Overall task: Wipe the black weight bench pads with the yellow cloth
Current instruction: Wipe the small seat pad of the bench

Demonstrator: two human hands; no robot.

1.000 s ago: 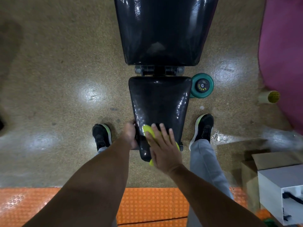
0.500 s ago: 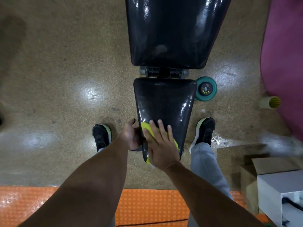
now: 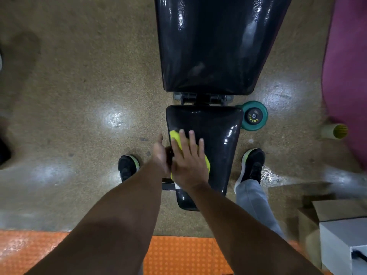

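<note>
We're pressing the cloth (image 3: 206,162) flat onto the seat pad (image 3: 216,139) w/ our right hand (image 3: 188,165), fingers straight and spread over it. Cloth is lying on the pad's left half, near the edge, yellow peeking out past the fingertips and by the palm. Our left hand (image 3: 159,153) is resting at the pad's left edge, thumb sticking up; can't tell if the other fingers are gripping the edge or hanging loose. Back pad (image 3: 214,46) is sitting beyond the hinge, shiny. Teal wheel (image 3: 254,116) is sitting just right of the seat pad. Our shoes are standing either side, on the floor (image 3: 79,86).
</note>
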